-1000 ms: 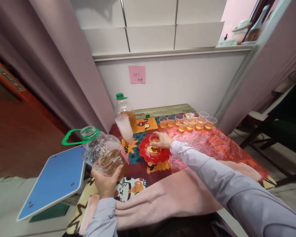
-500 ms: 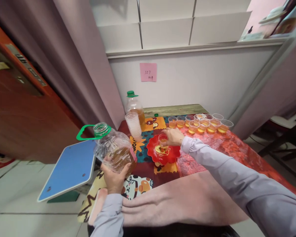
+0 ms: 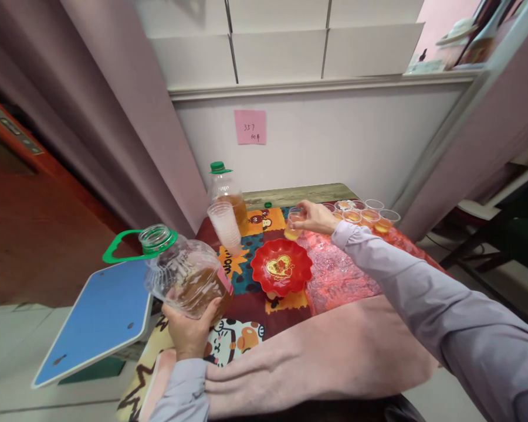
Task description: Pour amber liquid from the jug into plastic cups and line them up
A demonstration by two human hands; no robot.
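Observation:
My left hand [image 3: 188, 329] grips a large clear plastic jug [image 3: 189, 275] around its lower body. The jug tilts to the left, uncapped, with a green handle ring at its neck and brown liquid inside. My right hand [image 3: 315, 217] holds a clear plastic cup [image 3: 293, 230] with yellowish liquid by its upper part, at the near-left end of a group of filled cups [image 3: 369, 217]. Whether the cup touches the table cannot be made out. In front of it lies a red scalloped dish [image 3: 257, 271] with a heart design, holding no cup.
A second jug [image 3: 233, 202] with a green cap stands at the back left, behind a leaning stack of clear cups [image 3: 225, 225]. A small green cap [image 3: 268, 205] lies near the wall. Left of the table is a blue board [image 3: 99, 316]; pink cloth [image 3: 317, 357] covers the front edge.
My right hand has lifted the cup out of the red dish and carried it back and right to the filled cups. The left hand still holds the jug. The view has shifted slightly.

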